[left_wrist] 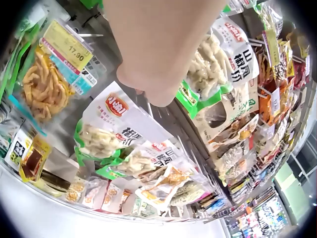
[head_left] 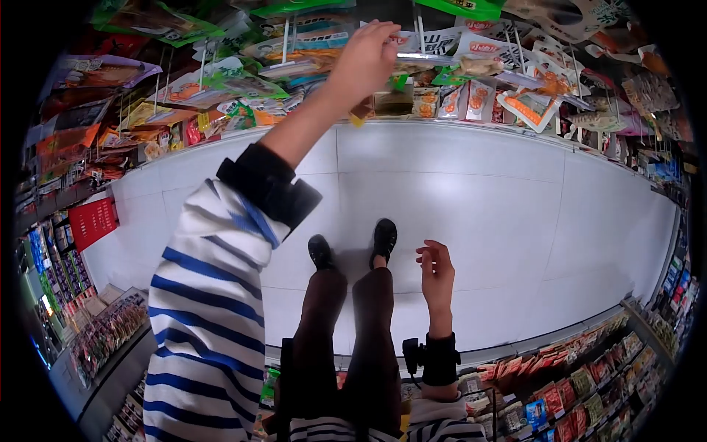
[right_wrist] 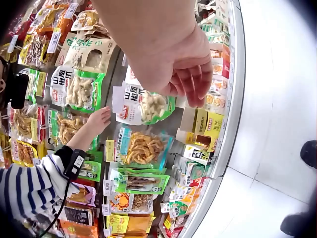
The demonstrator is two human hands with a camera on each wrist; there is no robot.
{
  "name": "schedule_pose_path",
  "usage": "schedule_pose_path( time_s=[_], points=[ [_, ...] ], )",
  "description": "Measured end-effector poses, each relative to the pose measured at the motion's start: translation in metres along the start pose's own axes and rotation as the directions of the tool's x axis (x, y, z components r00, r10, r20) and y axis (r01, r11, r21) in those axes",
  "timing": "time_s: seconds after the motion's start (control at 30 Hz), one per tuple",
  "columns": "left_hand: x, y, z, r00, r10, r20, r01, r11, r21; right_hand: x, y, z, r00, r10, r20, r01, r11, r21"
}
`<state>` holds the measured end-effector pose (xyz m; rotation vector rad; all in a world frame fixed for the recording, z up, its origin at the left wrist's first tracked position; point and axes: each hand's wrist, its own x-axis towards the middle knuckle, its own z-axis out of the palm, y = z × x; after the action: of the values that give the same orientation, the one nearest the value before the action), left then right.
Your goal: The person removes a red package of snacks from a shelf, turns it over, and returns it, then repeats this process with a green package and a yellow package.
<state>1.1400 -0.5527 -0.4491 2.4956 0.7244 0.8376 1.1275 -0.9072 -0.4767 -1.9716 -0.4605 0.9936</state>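
My left hand (head_left: pixel 366 62) reaches up to the hanging snack packs. In the right wrist view, the left hand (right_wrist: pixel 99 120) has its fingers near the front of a white-and-green pack of pale chicken feet (right_wrist: pixel 153 105), with nothing visible in its grasp. The left wrist view shows the hand (left_wrist: pixel 153 49) above similar packs (left_wrist: pixel 101 141), its fingertips mostly hidden. My right hand (head_left: pixel 437 271) hangs low over the floor beside the legs, fingers loosely bent and holding nothing. The right wrist view shows that hand (right_wrist: pixel 173 64) in the foreground, overlapping the shelf packs.
Packs on pegs with price tags (left_wrist: pixel 74 49) fill the rack. Small boxes, including a yellow one (right_wrist: pixel 208 129), line its lower edge. Pale floor tiles (head_left: pixel 479 199) lie between this rack and a snack shelf (head_left: pixel 560 390) behind the person. A red sign (head_left: pixel 93 222) stands left.
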Motion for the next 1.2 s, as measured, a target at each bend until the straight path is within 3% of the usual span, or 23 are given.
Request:
schedule_pose_path(
  time_s=[0.1, 0.2, 0.3, 0.4, 0.6, 0.7, 0.8, 0.83, 0.93, 1.03, 1.13, 1.2],
  points=[
    [0.02, -0.007, 0.007, 0.973, -0.18, 0.141, 0.174, 0.983, 0.057, 0.007, -0.002, -0.007, 1.0, 0.01, 0.008, -0.01, 1.0, -0.005],
    [0.04, -0.008, 0.008, 0.853, -0.398, 0.337, 0.428, 0.904, -0.016, 0.013, 0.002, -0.013, 1.0, 0.016, 0.021, -0.016, 1.0, 0.027],
    [0.047, -0.032, 0.024, 0.891, -0.281, 0.357, 0.276, 0.959, 0.066, 0.018, 0.007, -0.019, 0.999, 0.025, 0.028, -0.026, 0.999, 0.035],
    [0.052, -0.037, 0.028, 0.888, -0.265, 0.375, 0.255, 0.964, 0.078, 0.022, 0.012, -0.025, 0.999, 0.022, 0.029, -0.024, 0.999, 0.045],
    [0.059, -0.024, 0.025, 0.917, -0.31, 0.252, 0.261, 0.942, 0.21, 0.029, 0.014, -0.035, 0.998, 0.06, 0.02, -0.06, 0.998, 0.016],
    [0.076, 0.003, 0.013, 0.813, -0.491, 0.314, 0.403, 0.862, 0.306, 0.033, 0.016, -0.037, 0.997, 0.068, 0.021, -0.068, 0.997, 0.02],
    [0.069, -0.024, 0.033, 0.94, -0.336, 0.051, 0.314, 0.916, 0.248, 0.035, 0.019, -0.037, 0.997, 0.067, 0.024, -0.067, 0.998, 0.017],
    [0.073, -0.04, 0.043, 0.931, -0.35, 0.106, 0.28, 0.869, 0.409, 0.036, 0.019, -0.037, 0.997, 0.066, 0.025, -0.067, 0.998, 0.015],
    [0.078, -0.072, 0.056, 0.989, -0.136, 0.062, 0.105, 0.927, 0.361, 0.038, 0.019, -0.039, 0.997, 0.066, 0.026, -0.066, 0.998, 0.016],
    [0.082, -0.073, 0.057, 0.98, -0.198, 0.03, 0.18, 0.938, 0.297, 0.038, 0.021, -0.038, 0.997, 0.077, 0.029, -0.078, 0.996, 0.035],
    [0.086, -0.046, 0.042, 0.945, -0.311, 0.105, 0.266, 0.913, 0.311, 0.039, 0.019, -0.038, 0.996, 0.079, 0.032, -0.08, 0.996, 0.04],
    [0.084, -0.038, 0.036, 0.943, -0.295, 0.153, 0.224, 0.905, 0.361, 0.039, 0.018, -0.037, 0.997, 0.07, 0.036, -0.071, 0.997, 0.04]
  ],
)
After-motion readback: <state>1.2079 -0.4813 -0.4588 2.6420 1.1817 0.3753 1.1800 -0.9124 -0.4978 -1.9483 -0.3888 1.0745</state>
